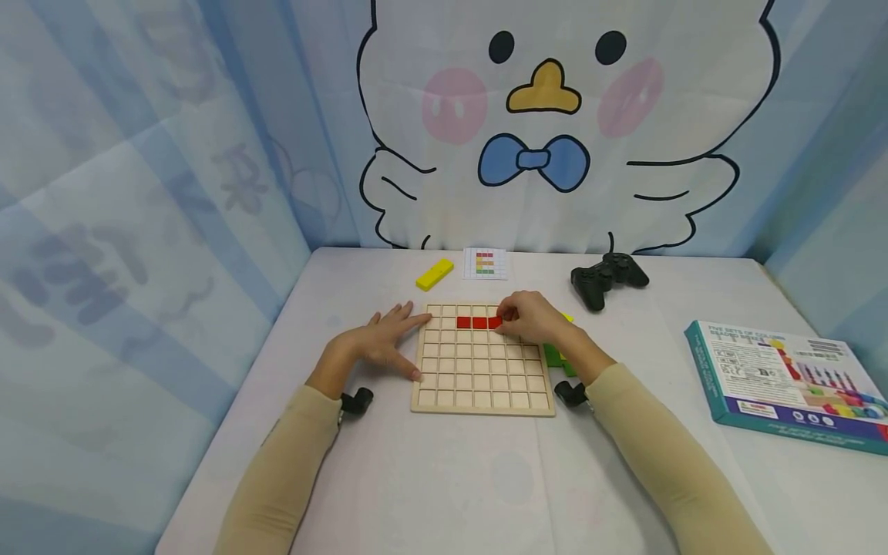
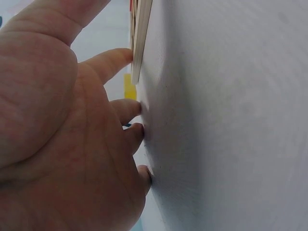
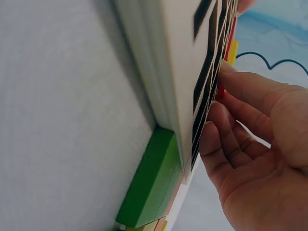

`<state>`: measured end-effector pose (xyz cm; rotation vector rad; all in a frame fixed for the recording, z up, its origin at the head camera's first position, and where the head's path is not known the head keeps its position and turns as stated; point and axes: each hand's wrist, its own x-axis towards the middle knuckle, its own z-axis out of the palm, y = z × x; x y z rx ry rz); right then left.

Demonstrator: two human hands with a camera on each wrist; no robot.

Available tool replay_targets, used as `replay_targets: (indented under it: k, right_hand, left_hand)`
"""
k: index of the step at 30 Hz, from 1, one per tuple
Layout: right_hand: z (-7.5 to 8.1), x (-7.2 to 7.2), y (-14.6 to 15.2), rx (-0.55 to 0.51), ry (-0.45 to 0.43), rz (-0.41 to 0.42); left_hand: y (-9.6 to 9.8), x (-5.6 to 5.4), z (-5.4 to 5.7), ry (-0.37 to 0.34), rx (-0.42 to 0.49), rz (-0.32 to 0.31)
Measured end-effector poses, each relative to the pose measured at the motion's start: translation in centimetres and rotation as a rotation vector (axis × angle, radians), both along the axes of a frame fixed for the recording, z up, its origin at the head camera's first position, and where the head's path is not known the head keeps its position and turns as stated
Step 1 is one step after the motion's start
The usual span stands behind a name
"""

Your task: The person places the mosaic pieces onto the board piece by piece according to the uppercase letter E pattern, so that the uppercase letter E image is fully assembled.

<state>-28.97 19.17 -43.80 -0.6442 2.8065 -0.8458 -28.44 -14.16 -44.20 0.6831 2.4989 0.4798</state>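
A wooden grid board (image 1: 483,401) lies flat on the white table. Near its far edge, a red strip of square sections (image 1: 472,323) sits in the second row of cells. My right hand (image 1: 534,317) reaches over the board's right side and pinches the right end of the red strip between thumb and fingers; in the right wrist view a sliver of red (image 3: 220,91) shows at the fingertips. With fingers spread, my left hand (image 1: 380,339) steadies the board's left side, index fingertip and thumb at its edge. In the left wrist view, the other fingertips (image 2: 135,137) touch the tablecloth.
Green blocks (image 1: 553,356) and a bit of yellow lie against the board's right edge, partly hidden by my right arm. Farther back are a yellow block (image 1: 435,274), a printed pattern card (image 1: 486,264) and a black game controller (image 1: 610,277). A teal-edged box (image 1: 784,378) lies at right.
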Motion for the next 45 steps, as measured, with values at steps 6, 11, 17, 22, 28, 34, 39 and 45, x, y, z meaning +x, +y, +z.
replay_targets:
  k: [6,11,17,22,28,34,39,45]
  right_hand:
    - [0.3,0.3,0.0,-0.006,-0.012,-0.026]
    - [1.1,1.3,0.4,-0.045,-0.008,-0.073]
    - [1.8,2.6,1.4,-0.101,0.040,-0.117]
    - [2.2,3.4,2.2,-0.127,0.063,-0.142]
    - [2.8,3.8,2.7,-0.160,0.103,-0.145]
    - [2.8,3.8,3.6,-0.158,0.103,-0.181]
    - [2.7,3.5,5.1,-0.153,0.076,-0.254]
    - [2.3,3.0,6.9,-0.126,0.062,-0.315]
  left_hand:
    - [-0.1,0.0,-0.1,-0.001,0.004,0.003]
    - [-0.2,0.1,0.0,-0.001,0.009,-0.010]
    - [-0.1,0.2,0.3,0.001,0.009,-0.010]
    - [0.1,0.2,0.4,-0.001,0.006,-0.013]
    - [0.1,0.2,0.4,0.002,-0.006,-0.011]
    - [0.1,0.2,0.2,0.004,-0.003,-0.010]
    - [0.1,0.1,0.1,0.007,-0.008,-0.010]
    - [0.0,0.2,0.2,0.003,-0.011,-0.011]
